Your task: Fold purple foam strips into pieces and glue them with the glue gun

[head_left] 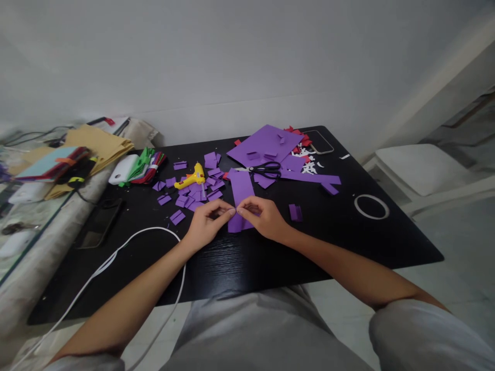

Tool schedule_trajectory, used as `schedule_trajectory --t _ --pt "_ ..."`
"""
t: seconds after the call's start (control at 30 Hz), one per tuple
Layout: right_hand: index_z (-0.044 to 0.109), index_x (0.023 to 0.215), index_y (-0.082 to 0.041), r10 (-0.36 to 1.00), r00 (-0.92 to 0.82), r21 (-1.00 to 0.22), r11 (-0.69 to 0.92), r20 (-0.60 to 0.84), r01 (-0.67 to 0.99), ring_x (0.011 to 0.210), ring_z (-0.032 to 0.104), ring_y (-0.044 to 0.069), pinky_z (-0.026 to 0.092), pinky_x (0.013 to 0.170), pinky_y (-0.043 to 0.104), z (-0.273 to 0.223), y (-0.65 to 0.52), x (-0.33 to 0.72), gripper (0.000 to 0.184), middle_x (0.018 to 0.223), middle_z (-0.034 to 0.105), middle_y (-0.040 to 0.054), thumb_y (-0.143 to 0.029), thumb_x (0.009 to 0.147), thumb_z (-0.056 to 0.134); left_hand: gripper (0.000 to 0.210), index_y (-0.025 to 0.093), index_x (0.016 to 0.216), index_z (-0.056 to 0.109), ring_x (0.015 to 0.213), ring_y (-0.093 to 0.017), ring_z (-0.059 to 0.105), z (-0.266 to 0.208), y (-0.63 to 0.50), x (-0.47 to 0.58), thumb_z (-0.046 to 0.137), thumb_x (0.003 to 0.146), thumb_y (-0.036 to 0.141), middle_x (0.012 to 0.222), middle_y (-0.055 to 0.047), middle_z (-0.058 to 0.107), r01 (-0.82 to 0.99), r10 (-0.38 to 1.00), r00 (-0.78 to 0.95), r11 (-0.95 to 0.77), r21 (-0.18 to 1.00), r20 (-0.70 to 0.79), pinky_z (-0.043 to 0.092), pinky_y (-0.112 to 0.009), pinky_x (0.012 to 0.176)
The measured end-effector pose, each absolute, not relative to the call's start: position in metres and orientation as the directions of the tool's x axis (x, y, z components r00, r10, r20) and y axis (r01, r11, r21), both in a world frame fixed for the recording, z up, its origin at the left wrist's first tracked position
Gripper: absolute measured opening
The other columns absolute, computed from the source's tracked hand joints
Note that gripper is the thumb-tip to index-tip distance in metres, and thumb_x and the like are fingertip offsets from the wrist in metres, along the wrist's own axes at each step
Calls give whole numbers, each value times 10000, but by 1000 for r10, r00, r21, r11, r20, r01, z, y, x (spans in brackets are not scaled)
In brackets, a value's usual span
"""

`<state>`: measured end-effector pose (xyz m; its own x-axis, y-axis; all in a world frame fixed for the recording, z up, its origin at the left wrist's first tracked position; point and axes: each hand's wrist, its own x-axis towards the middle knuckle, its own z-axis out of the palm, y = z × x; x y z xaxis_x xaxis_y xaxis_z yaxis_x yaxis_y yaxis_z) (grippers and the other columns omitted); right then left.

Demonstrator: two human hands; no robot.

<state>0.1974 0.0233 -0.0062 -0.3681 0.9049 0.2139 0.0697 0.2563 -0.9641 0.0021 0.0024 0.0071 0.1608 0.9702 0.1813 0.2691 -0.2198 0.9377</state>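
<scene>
A long purple paper strip [240, 185] lies on the black table, with more purple paper under its near end. My left hand [211, 219] is closed in a pinch at the strip's near left part, thumb and index fingertips together. Facing it, my right hand [265, 219] pinches the paper too, its thumb almost touching the left thumb. My fingers cover part of the paper there. Black-handled scissors [266, 169] rest just past the strip. Left of it are a yellow glue gun [191, 176] and several small folded purple pieces [177, 217].
A large purple sheet [266, 144], red scraps and white scraps [310, 166] sit at the back right. A white ring [372, 206] is on the right. On the left are a phone [99, 224], a white cable [131, 238] and a bundle of coloured sheets [149, 167].
</scene>
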Motion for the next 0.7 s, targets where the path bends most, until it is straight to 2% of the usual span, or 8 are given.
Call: schedule_trajectory --t 0.17,0.7 --pt "702 850 -172 919 -351 -981 192 177 8 759 676 166 538 749 295 -9 26 197 180 816 723 34 -352 855 704 220 163 841 721 619 -122 573 9 3 2 750 840 382 700 1 666 248 977 149 -188 950 155 472 -237 612" --pt "716 826 -168 922 -338 -974 220 188 58 752 671 172 526 745 305 -4 24 198 162 802 728 39 -324 859 692 245 159 859 738 623 -120 574 5 4 1 731 857 404 710 -5 679 275 979 146 -181 944 145 459 -230 603"
